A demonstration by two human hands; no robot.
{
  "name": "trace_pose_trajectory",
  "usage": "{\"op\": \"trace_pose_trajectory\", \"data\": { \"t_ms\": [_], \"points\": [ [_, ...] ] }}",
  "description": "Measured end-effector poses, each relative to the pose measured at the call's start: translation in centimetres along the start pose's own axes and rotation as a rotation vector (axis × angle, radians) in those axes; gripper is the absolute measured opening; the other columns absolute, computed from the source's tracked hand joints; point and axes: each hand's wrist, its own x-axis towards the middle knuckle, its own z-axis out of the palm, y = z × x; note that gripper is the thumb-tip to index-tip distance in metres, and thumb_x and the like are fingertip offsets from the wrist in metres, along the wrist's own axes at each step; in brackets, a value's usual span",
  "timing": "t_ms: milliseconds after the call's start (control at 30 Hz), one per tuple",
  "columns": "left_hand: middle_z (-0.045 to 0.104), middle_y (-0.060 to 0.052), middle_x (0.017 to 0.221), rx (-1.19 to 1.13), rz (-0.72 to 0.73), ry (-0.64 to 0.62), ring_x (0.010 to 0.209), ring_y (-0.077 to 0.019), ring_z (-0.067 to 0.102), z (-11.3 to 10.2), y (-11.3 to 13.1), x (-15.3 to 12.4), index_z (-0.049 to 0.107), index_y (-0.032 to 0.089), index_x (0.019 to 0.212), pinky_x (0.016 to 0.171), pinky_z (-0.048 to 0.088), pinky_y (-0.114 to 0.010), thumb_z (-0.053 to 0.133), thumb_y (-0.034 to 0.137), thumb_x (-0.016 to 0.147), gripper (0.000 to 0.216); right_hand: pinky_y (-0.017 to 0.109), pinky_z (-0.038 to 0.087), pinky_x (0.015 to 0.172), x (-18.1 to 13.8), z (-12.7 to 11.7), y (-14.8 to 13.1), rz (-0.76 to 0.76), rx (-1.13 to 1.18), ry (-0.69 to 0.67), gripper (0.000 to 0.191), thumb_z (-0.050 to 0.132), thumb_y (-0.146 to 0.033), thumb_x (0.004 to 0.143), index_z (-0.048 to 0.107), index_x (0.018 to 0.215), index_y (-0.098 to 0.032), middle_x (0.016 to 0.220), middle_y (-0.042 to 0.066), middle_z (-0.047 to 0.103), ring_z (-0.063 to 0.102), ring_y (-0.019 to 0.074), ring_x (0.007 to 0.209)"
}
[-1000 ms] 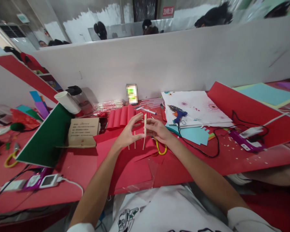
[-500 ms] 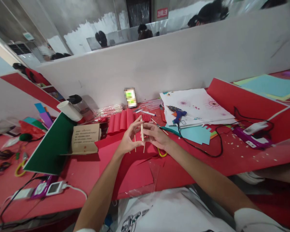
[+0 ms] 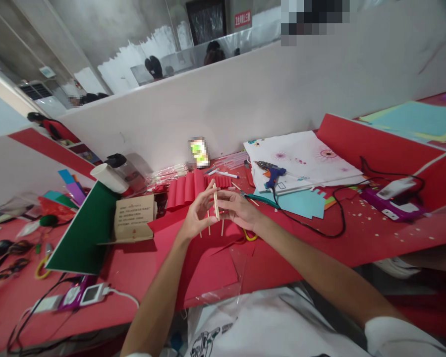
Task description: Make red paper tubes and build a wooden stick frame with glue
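Note:
Thin pale wooden sticks (image 3: 216, 203), joined into a small frame, are held up above the table between my two hands. My left hand (image 3: 196, 214) grips the frame from the left with thumb and fingertips. From the right, the fingers of my right hand (image 3: 242, 210) close on it too; part of the frame is hidden behind them. Several stick ends point down below the hands. Red paper sheets (image 3: 204, 272) lie underneath. By my right wrist, the yellow handle of a pair of scissors (image 3: 250, 236) shows. Red corrugated paper (image 3: 184, 191) sits just beyond my hands.
A glue gun (image 3: 273, 174) rests on white patterned sheets (image 3: 305, 153), its cord looping rightward. A cardboard box (image 3: 134, 218) and a green board (image 3: 83, 230) stand left. A phone (image 3: 199, 152) leans on the partition (image 3: 267, 94). Power strips (image 3: 394, 206) lie near the edges.
The camera view has tilted and shifted slightly. Both hands keep hold of the stick frame, which has turned a little between them.

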Motion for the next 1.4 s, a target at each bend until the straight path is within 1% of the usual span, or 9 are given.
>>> {"op": "trace_pose_trajectory", "data": {
  "t_ms": [200, 333, 467, 633, 800, 967, 1067, 1133, 1400],
  "points": [
    [0.015, -0.011, 0.174, -0.037, 0.048, -0.059, 0.154, -0.0358, 0.033, -0.1, 0.1, -0.1, 0.052, 0.031, 0.149, 0.121, 0.038, -0.046, 0.081, 0.051, 0.080, 0.077, 0.023, 0.060, 0.065, -0.2, 0.4, -0.1, -0.003, 0.037, 0.022, 0.038, 0.092, -0.033, 0.067, 0.073, 0.096, -0.020, 0.088, -0.002, 0.070, 0.065, 0.0095, 0.069],
    [0.012, -0.012, 0.174, -0.072, 0.082, -0.064, 0.155, -0.0386, 0.029, -0.1, -0.3, 0.1, 0.053, 0.030, 0.149, 0.123, 0.036, -0.047, 0.085, 0.053, 0.075, 0.084, 0.025, 0.061, 0.065, -0.2, 0.6, -0.1, -0.026, 0.032, 0.024, 0.036, 0.091, -0.033, 0.068, 0.074, 0.096, -0.019, 0.088, -0.002, 0.070, 0.065, 0.0100, 0.070],
    [0.017, -0.013, 0.173, -0.096, 0.110, -0.047, 0.155, -0.0384, 0.030, -0.1, -1.0, 0.1, 0.055, 0.031, 0.147, 0.125, 0.033, -0.048, 0.092, 0.051, 0.066, 0.091, 0.024, 0.060, 0.063, -0.1, 0.6, 0.0, -0.035, 0.042, 0.017, 0.034, 0.091, -0.031, 0.068, 0.074, 0.096, -0.020, 0.085, -0.002, 0.069, 0.065, 0.0107, 0.071],
    [0.024, -0.014, 0.171, -0.107, 0.103, -0.016, 0.154, -0.0382, 0.031, 0.0, -1.1, 0.1, 0.058, 0.030, 0.146, 0.125, 0.034, -0.049, 0.094, 0.052, 0.062, 0.094, 0.024, 0.061, 0.063, -0.1, 0.5, 0.0, -0.016, 0.056, 0.005, 0.034, 0.092, -0.032, 0.067, 0.075, 0.095, -0.020, 0.084, -0.002, 0.069, 0.066, 0.0105, 0.071],
    [0.024, -0.014, 0.171, -0.136, 0.091, -0.018, 0.156, -0.0378, 0.028, 0.1, -0.9, 0.2, 0.060, 0.030, 0.144, 0.125, 0.034, -0.046, 0.091, 0.053, 0.066, 0.088, 0.027, 0.063, 0.066, -0.2, 0.5, 0.0, 0.001, 0.069, 0.012, 0.036, 0.092, -0.031, 0.066, 0.075, 0.095, -0.020, 0.086, -0.001, 0.070, 0.067, 0.0118, 0.074],
    [0.027, -0.015, 0.170, -0.139, 0.080, -0.012, 0.154, -0.0380, 0.031, 0.1, -1.1, 0.2, 0.059, 0.029, 0.145, 0.122, 0.038, -0.046, 0.091, 0.051, 0.067, 0.087, 0.024, 0.061, 0.065, -0.3, 0.5, -0.2, 0.013, 0.084, -0.002, 0.037, 0.093, -0.030, 0.067, 0.074, 0.097, -0.021, 0.086, -0.002, 0.071, 0.068, 0.0105, 0.072],
    [0.021, -0.014, 0.172, -0.144, 0.081, -0.013, 0.154, -0.0382, 0.032, 0.2, -1.0, 0.2, 0.060, 0.029, 0.144, 0.120, 0.041, -0.045, 0.092, 0.050, 0.067, 0.085, 0.023, 0.060, 0.066, -0.3, 0.3, -0.3, 0.029, 0.081, -0.016, 0.036, 0.092, -0.029, 0.068, 0.075, 0.098, -0.021, 0.085, -0.003, 0.071, 0.067, 0.0099, 0.071],
    [0.019, -0.013, 0.172, -0.146, 0.084, -0.014, 0.154, -0.0379, 0.033, 0.2, -0.9, 0.2, 0.060, 0.029, 0.143, 0.121, 0.040, -0.044, 0.092, 0.049, 0.068, 0.084, 0.024, 0.060, 0.067, -0.3, 0.3, -0.2, 0.038, 0.083, -0.011, 0.037, 0.093, -0.029, 0.067, 0.075, 0.098, -0.021, 0.085, -0.002, 0.071, 0.067, 0.0104, 0.072],
    [0.025, -0.014, 0.171, -0.152, 0.075, -0.022, 0.153, -0.0381, 0.034, 0.2, -0.7, 0.2, 0.061, 0.029, 0.143, 0.123, 0.036, -0.044, 0.092, 0.051, 0.066, 0.085, 0.024, 0.060, 0.065, -0.3, 0.2, 0.2, 0.027, 0.068, 0.010, 0.037, 0.093, -0.032, 0.067, 0.075, 0.098, -0.020, 0.082, -0.001, 0.072, 0.069, 0.0119, 0.072]
  ]
}}
